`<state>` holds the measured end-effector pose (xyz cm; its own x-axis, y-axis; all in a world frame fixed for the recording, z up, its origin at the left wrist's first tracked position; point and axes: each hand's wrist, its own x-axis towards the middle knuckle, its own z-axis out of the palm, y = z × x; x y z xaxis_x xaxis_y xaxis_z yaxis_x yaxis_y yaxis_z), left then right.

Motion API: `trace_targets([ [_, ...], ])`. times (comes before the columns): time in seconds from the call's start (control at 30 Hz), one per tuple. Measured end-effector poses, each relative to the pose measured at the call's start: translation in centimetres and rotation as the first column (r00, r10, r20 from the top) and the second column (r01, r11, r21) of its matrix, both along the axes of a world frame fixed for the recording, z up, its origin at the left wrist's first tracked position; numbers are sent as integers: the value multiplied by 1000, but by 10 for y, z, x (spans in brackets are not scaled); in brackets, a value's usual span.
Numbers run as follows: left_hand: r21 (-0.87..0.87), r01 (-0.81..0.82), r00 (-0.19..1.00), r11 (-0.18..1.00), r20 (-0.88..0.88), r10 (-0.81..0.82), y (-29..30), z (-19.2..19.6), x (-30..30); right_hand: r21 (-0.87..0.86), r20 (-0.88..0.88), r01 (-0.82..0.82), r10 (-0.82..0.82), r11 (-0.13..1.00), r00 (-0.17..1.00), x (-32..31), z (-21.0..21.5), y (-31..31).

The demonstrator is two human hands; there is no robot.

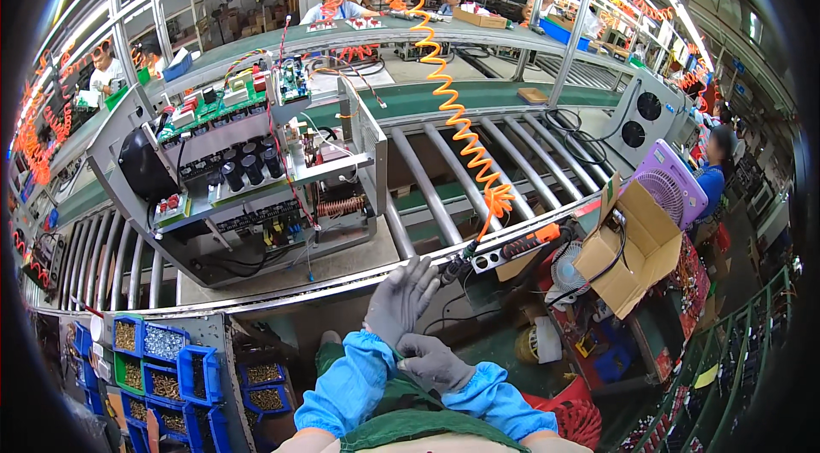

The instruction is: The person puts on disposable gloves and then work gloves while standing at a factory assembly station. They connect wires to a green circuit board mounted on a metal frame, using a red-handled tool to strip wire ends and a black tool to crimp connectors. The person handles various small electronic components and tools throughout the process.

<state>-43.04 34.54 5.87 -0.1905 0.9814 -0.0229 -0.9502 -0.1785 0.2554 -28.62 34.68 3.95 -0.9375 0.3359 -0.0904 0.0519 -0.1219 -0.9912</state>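
Note:
Both of my hands wear grey gloves, with light blue oversleeves on the forearms. My left hand is raised palm up at the roller line's near edge, its fingers stretched out with nothing in them. Just below it, my right hand has its fingers curled closed at the left wrist, where the glove meets the blue oversleeve; they seem to pinch the cuff there. An open metal chassis with green circuit boards, black capacitors and loose wires stands on the line, left of my hands and apart from them.
Blue bins of screws stand at lower left. A coiled orange air hose hangs over the rollers. To the right are a power strip, an open cardboard box and a purple fan. Other people work across the line.

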Motion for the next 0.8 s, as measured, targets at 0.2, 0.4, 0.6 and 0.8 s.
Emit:
trace_targets([
  [0.2,81,-45,858,996,-507,81,25,7,-3,-215,-45,-6,-3,977,999,-4,23,8],
  [0.4,-236,-373,-697,897,-567,-439,35,-52,-14,246,36,258,-275,934,961,10,1,28],
  [0.6,-546,-22,-925,837,-307,-224,7,-154,8,690,253,88,-353,719,901,6,-25,24],
  [0.8,-553,-6,-912,833,-339,-232,1,-172,41,619,453,112,-469,778,758,35,-19,-2],
])
